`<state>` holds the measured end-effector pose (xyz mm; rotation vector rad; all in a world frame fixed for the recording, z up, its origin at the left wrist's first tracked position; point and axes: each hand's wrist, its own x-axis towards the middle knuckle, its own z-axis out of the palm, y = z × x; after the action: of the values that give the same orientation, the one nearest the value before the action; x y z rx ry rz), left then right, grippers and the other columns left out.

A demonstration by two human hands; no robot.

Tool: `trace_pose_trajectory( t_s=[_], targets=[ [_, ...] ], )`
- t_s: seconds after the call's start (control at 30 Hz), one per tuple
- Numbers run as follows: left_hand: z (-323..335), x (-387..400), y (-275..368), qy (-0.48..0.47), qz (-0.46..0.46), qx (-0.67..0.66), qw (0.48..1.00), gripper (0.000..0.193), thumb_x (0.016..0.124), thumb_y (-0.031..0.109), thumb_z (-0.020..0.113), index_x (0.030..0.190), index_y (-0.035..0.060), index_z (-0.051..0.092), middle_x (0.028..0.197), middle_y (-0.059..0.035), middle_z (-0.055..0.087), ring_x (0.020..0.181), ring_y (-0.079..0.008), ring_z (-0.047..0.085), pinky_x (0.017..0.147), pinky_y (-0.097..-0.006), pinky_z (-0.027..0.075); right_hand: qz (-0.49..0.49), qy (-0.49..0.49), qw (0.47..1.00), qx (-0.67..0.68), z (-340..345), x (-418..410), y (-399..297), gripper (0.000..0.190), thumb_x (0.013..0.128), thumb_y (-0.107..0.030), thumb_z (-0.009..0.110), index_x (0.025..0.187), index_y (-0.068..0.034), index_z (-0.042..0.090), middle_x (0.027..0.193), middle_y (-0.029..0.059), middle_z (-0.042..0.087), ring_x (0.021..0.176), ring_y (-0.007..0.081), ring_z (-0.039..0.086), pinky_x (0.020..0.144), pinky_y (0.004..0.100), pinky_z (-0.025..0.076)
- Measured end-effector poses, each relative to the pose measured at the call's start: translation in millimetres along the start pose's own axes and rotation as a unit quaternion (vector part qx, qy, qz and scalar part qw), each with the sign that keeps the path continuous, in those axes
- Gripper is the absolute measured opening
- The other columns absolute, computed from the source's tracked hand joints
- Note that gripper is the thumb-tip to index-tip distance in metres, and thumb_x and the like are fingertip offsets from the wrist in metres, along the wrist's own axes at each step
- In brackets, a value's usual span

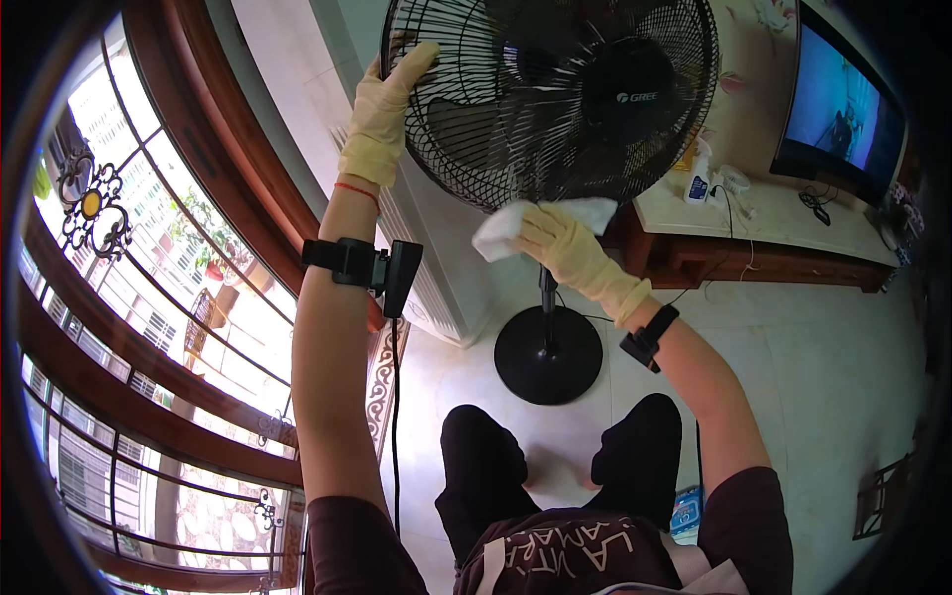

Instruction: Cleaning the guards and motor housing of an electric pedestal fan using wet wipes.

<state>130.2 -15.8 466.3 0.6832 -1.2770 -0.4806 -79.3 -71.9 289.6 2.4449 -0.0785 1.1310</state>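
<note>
A black Gree pedestal fan (550,97) stands before me, its wire grille facing me and its round base (548,364) on the floor. My left hand (383,104), in a pale yellow glove, grips the rim of the grille at the left, with the thumb on the front. My right hand (569,242), gloved the same way, holds a white cloth (497,229) against the lower edge of the grille. Part of the cloth is hidden under the fingers. Dark blades show through the wires.
On the right, a low cabinet (773,212) bears a white spray bottle (698,178) and cables under a lit television (840,108). A barred window (163,245) fills the left. A blue packet (686,509) lies on the tiled floor by my right leg.
</note>
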Motion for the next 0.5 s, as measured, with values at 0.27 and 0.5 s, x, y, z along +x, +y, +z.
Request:
trace_pose_trajectory(
  t_s=[0.27,0.5],
  targets=[
    [5,-5,3,0.018,0.027,0.076,0.997,0.045,0.076,0.033,0.068,0.105,0.0005,0.057,0.093,-0.0035,0.059,0.088,-0.0108,0.054,0.081,-0.0238,0.041,0.203,0.082,0.967,0.129,50,-74,-52,0.024,0.081,-0.004,0.049,0.104,-0.004,0.057,0.098,0.0089,0.057,0.094,0.0261,0.054,0.083,0.0349,0.044],
    [9,-7,9,-0.025,0.051,0.05,0.997,0.043,0.076,0.029,0.071,0.105,0.0003,0.057,0.09,-0.0016,0.06,0.08,-0.008,0.054,0.071,-0.0213,0.045,0.618,0.152,0.472,0.61,45,-44,-77,0.021,0.085,-0.016,0.039,0.096,-0.005,0.052,0.077,0.0043,0.054,0.063,0.0118,0.051,0.057,0.0266,0.044]
  ],
)
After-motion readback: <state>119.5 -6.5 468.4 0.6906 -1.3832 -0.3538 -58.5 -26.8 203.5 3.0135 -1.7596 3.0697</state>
